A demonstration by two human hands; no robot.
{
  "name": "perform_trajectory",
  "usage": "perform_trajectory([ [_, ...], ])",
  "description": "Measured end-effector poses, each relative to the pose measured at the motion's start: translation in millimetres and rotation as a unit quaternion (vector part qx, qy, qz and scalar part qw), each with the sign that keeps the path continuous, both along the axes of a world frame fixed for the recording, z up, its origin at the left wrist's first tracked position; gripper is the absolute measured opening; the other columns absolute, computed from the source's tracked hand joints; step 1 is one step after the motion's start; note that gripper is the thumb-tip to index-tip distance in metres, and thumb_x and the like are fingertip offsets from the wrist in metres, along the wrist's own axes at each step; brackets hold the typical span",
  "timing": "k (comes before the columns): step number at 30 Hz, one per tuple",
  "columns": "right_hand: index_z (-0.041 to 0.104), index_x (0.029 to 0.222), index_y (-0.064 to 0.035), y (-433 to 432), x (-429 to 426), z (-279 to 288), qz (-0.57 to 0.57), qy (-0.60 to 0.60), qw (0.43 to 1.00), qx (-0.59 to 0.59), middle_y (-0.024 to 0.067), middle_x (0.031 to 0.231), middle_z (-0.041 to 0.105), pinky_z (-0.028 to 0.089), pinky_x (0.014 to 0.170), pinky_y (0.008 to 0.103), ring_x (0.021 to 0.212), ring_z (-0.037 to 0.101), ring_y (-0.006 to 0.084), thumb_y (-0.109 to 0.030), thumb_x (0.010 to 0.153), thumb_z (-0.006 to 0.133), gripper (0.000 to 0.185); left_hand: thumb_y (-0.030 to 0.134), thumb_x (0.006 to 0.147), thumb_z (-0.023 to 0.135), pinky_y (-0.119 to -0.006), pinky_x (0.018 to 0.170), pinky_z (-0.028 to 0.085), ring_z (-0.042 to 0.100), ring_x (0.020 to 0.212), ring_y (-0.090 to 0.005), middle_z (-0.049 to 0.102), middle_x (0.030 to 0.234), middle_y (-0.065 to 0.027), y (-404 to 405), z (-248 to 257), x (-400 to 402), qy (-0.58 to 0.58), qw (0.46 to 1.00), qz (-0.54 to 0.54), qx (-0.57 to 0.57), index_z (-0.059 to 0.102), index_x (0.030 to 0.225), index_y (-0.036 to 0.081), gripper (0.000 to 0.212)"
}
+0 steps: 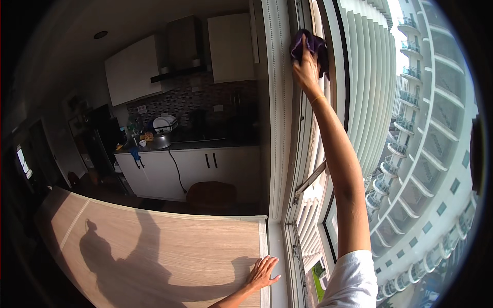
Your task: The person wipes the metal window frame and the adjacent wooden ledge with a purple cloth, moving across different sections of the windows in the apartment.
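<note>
High up at the window, my right hand [308, 71] presses a dark purple cloth [308, 48] against the upper part of the white window frame [304, 127]. The cloth bunches around my fingers, which partly cover it. Down at the lower middle, my left hand [264, 272] rests with spread fingers on the right edge of a wood-grain tabletop [208, 246], beside the window sill [276, 246]; it holds nothing. The window sash stands open outward, held by a metal stay arm [311, 180] below my right forearm.
Beaded blind cords [283, 77] hang left of the frame. Past the tabletop are a brown chair [211, 194] and a kitchen counter [200, 145] with a metal kettle [161, 140] and a dish rack [167, 124]. Outside the gap is a long drop beside tall buildings [439, 134].
</note>
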State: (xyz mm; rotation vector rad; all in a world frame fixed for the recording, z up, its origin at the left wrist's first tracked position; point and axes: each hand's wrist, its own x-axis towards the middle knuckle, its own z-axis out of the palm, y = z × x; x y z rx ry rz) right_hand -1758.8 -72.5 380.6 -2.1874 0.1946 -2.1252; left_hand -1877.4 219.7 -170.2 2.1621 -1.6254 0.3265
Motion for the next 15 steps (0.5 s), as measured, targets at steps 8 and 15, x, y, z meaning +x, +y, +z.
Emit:
perform_trajectory([
  [8, 0.033, 0.132, 0.0003, -39.1, 23.0, 37.3, -0.013, 0.046, 0.998, 0.046, 0.0235, 0.127, 0.045, 0.036, 0.101, 0.0396, 0.119, 0.043, 0.0370, -0.009, 0.080, 0.053, 0.056, 0.042, 0.080, 0.060, -0.045, 0.103, 0.032, 0.035, 0.124, -0.0271, 0.041, 0.128, -0.0097, -1.5, 12.1, -1.2, 0.036, 0.999, -0.004, -0.041, 0.040, 0.129, 0.005, 0.065],
  [15, 0.016, 0.143, -0.0183, -11.1, -11.6, -18.5, 0.015, 0.001, 1.000, -0.015, 0.0231, 0.134, 0.039, 0.028, 0.104, 0.0454, 0.129, 0.026, 0.0419, -0.014, 0.080, 0.052, 0.073, 0.042, 0.081, 0.059, -0.043, 0.101, 0.032, 0.035, 0.121, -0.0264, 0.040, 0.128, -0.0085, -4.1, 22.8, 0.6, 0.023, 0.999, -0.006, -0.032, 0.042, 0.127, 0.005, 0.062],
])
